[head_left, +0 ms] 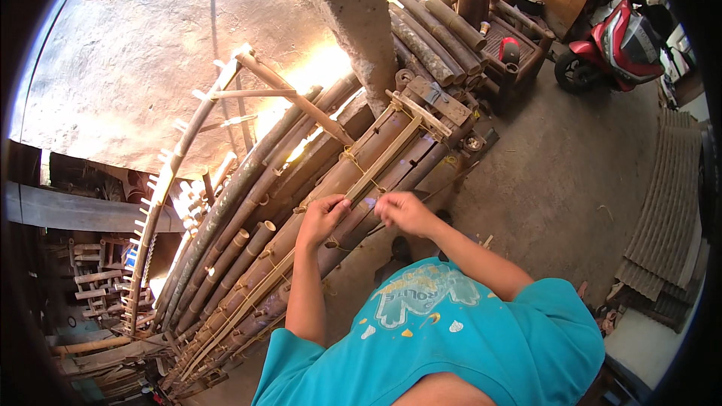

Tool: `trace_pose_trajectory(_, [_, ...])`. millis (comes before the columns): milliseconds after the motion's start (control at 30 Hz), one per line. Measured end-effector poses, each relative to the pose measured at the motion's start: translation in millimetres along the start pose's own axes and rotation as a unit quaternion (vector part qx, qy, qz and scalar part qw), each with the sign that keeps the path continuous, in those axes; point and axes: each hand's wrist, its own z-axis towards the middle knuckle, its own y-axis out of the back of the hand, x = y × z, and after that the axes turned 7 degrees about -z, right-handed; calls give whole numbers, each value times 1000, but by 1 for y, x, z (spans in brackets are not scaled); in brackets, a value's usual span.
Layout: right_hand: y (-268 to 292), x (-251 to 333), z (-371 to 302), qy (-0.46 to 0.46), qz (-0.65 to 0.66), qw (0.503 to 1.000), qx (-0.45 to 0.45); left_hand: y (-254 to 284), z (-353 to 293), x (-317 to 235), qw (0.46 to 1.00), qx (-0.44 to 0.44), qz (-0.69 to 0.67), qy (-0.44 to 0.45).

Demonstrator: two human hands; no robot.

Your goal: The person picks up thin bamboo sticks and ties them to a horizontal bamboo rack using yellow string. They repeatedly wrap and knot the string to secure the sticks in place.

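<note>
My left hand [323,219] is closed in a pinch just over a split-bamboo strip [376,168], which lies lengthwise on thick bamboo poles [304,231]. What its fingers grip is too small to make out. To the right, my right hand [406,213] is raised slightly above the lower pole, thumb and fingers pressed together. A small pale bit shows by its fingertips, but I cannot tell what it is. Yellow cord ties [348,155] loop around the poles and strips at several spots. A crosspiece [419,115] sits over the strip's far end.
A curved bamboo frame with pegs [180,152] stands at the left. Cut bamboo lengths [432,37] are stacked at the back, beside a concrete post [353,22]. A red motorcycle [620,41] is parked far right, with corrugated sheets [658,203] leaning nearer.
</note>
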Motion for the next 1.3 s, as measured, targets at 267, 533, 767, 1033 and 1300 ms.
trace_pose_trajectory(267, [22,0,-43,-96,-290,948,89,-21,20,28,957,-168,172,-164])
trace_pose_trajectory(533, [29,-24,-34,-91,-285,951,78,-34,41,15,946,-126,245,-170])
trace_pose_trajectory(767, [14,-33,-9,-184,361,901,-156,-68,61,18,943,-196,243,-116])
trace_pose_trajectory(1033, [-62,54,116,127,-279,952,18,-96,56,38,864,-287,374,-178])
trace_pose_trajectory(1300, [3,60,186,25,-233,959,159,-76,63,27,949,-233,196,-84])
